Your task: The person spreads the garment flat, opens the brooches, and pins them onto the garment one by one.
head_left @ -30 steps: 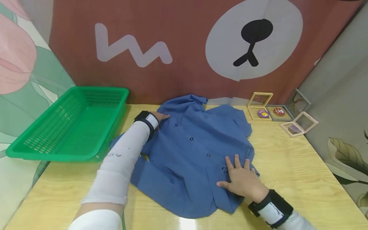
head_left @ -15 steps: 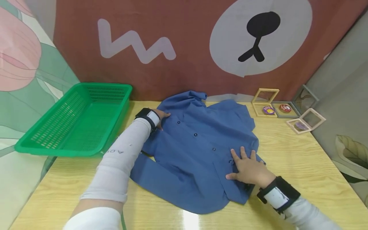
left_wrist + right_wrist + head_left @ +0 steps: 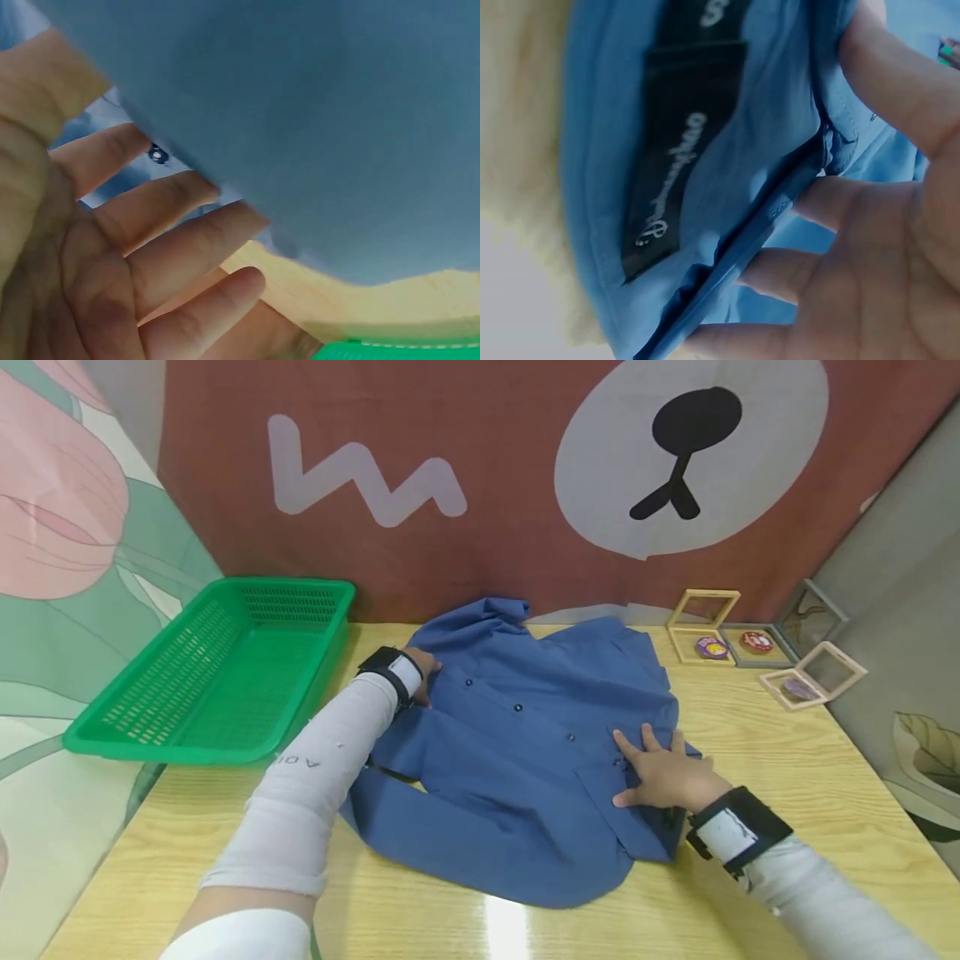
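Note:
A blue button-up shirt [image 3: 502,777] lies sideways on the table, with its row of dark buttons across the middle. On its collar end rests my right hand [image 3: 667,779], fingers spread. The right wrist view shows the collar [image 3: 757,225] under those fingers and a black label [image 3: 675,157] inside it. At the opposite, left end my left hand [image 3: 422,672] touches the shirt's edge. Its fingers look nearly straight in the left wrist view, their tips hidden behind the fabric [image 3: 300,135].
A green plastic basket [image 3: 330,685] stands at the back left of the wooden table [image 3: 420,927]. At the back right are several small hinged frames, among them a yellow one [image 3: 702,620], holding round badge-like pieces. A brown printed backdrop [image 3: 510,552] closes off the far side.
The right hand and the shirt's collar end have shifted right and away from the front edge. The left hand stays at the left end. The head view has turned slightly.

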{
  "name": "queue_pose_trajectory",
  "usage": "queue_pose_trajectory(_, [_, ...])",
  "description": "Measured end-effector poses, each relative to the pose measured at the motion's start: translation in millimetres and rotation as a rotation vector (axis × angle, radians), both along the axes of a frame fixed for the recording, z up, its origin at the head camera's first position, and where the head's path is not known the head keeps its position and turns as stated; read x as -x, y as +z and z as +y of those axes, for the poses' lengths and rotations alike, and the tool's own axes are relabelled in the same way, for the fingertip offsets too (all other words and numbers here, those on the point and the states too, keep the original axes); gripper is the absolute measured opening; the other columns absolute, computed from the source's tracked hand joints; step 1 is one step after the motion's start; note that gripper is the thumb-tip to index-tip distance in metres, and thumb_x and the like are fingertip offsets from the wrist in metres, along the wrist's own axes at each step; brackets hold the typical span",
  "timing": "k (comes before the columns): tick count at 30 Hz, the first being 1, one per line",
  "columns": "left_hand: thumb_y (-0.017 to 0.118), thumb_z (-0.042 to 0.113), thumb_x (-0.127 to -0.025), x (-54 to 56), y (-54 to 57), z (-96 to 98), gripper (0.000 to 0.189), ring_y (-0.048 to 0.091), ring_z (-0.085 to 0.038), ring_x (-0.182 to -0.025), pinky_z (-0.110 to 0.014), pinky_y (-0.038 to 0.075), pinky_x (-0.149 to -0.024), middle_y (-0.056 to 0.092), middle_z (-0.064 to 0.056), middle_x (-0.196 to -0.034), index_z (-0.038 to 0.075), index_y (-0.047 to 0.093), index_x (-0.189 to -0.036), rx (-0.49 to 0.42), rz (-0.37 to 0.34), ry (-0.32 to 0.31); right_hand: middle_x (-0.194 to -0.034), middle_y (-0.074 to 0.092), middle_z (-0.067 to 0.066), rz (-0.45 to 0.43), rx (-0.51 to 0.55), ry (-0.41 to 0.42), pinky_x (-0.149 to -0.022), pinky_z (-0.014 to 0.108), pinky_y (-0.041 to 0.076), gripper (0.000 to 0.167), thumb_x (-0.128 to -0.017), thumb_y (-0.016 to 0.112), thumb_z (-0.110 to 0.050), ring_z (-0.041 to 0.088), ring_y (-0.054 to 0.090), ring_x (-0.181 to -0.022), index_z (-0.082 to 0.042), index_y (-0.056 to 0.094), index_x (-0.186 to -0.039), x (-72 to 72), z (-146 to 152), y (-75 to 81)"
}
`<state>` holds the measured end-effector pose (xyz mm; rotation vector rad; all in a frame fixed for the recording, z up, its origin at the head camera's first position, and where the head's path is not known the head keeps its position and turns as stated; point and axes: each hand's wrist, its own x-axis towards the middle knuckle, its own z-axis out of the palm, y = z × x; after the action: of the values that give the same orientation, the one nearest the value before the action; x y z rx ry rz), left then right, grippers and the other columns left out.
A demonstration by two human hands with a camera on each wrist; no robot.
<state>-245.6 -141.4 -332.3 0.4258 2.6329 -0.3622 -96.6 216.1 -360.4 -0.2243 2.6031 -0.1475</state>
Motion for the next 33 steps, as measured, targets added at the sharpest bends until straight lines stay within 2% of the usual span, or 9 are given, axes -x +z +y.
queue_pose_trajectory(5, [0.087,0.049,-0.070,-9.9,5.6,3.9,0.080,0.059,-0.031,-0.125,-0.042,0.049,-0.106,0.063,-0.015,-0.133,0.008,0.061,-0.134,0.042,0.026,0.035,-0.159,0.004,0.037,-0.049,-0.017,-0.013,-0.093,0.091,0.013,0.112,-0.075,0.073,-0.063,0.071,-0.004,-0.138,-0.015,0.018,-0.160,13.7,6,-0.5])
queue_pose_trajectory(9, [0.090,0.046,-0.067,-17.5,5.6,6.5,0.075,0.062,-0.030,-0.117,-0.042,0.051,-0.101,0.067,-0.016,-0.124,0.004,0.062,-0.123,0.026,0.039,0.050,-0.160,0.003,0.035,-0.066,-0.038,-0.002,-0.093,0.091,0.014,0.112,-0.075,0.074,-0.063,0.071,-0.005,-0.137,-0.019,0.016,-0.160,23.0,11,0.8])
queue_pose_trajectory(15, [0.093,0.043,-0.064,-24.8,6.3,10.6,0.078,0.063,-0.030,-0.115,-0.042,0.052,-0.100,0.068,-0.016,-0.121,0.004,0.062,-0.123,-0.009,0.076,0.051,-0.160,0.005,0.034,-0.043,-0.051,0.018,-0.095,0.090,0.014,0.111,-0.074,0.077,-0.059,0.072,-0.005,-0.137,-0.020,0.018,-0.159,35.4,15,6.5])
queue_pose_trajectory(20, [0.092,0.044,-0.065,-27.2,3.7,10.0,0.080,0.062,-0.032,-0.118,-0.043,0.051,-0.101,0.065,-0.017,-0.125,0.004,0.059,-0.127,0.002,0.048,0.069,-0.161,0.005,0.033,-0.047,-0.056,0.021,-0.099,0.088,0.012,0.109,-0.075,0.078,-0.055,0.070,-0.007,-0.138,-0.021,0.018,-0.159,44.1,15,8.3])
queue_pose_trajectory(24, [0.093,0.044,-0.063,-28.8,1.4,8.2,0.079,0.063,-0.031,-0.114,-0.043,0.052,-0.099,0.066,-0.016,-0.121,0.004,0.060,-0.123,-0.019,0.060,0.073,-0.160,0.003,0.034,-0.055,-0.057,0.024,-0.100,0.088,0.009,0.109,-0.076,0.079,-0.052,0.071,-0.011,-0.137,-0.020,0.017,-0.159,53.4,15,10.2])
queue_pose_trajectory(29, [0.094,0.043,-0.062,-30.6,-1.9,7.1,0.076,0.066,-0.030,-0.110,-0.043,0.054,-0.096,0.068,-0.015,-0.117,0.005,0.063,-0.120,-0.033,0.084,0.074,-0.159,0.006,0.035,-0.036,-0.113,0.059,-0.101,0.087,0.011,0.110,-0.076,0.080,-0.053,0.073,-0.008,-0.136,-0.020,0.017,-0.159,66.5,14,11.7])
queue_pose_trajectory(33, [0.092,0.045,-0.064,-34.4,0.8,10.8,0.075,0.066,-0.030,-0.110,-0.042,0.055,-0.096,0.068,-0.014,-0.118,0.006,0.063,-0.122,-0.009,0.061,0.077,-0.159,0.008,0.034,-0.008,-0.151,0.072,-0.102,0.086,0.013,0.107,-0.077,0.081,-0.048,0.072,-0.005,-0.137,-0.021,0.018,-0.159,76.5,16,10.4])
